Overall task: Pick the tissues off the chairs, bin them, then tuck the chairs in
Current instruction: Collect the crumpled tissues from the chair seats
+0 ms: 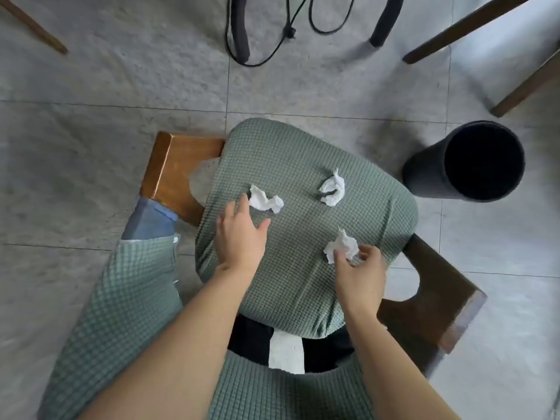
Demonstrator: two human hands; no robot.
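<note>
You are looking straight down on a chair with a green waffle-knit seat cover and brown wooden frame, and three crumpled white tissues lie on the seat. Your left hand hovers flat over the seat with its grip apart, fingertips touching or just short of the left tissue. Your right hand has thumb and fingers pinched together on the near tissue at the right front of the seat. The far tissue sits alone toward the back of the seat, apart from both hands. The black bin stands on the grey tiled floor just beside the chair's right side, its mouth open and dark inside, with bare floor between it and the seat. Beyond the chair, black cables trail over the tiles beside two dark curved legs. Wooden legs of other furniture cross the upper right corner, and another wooden leg shows at upper left. A second green waffle-knit cover fills the lower left, just beside your left forearm. No writing or brand can be read anywhere.
</note>
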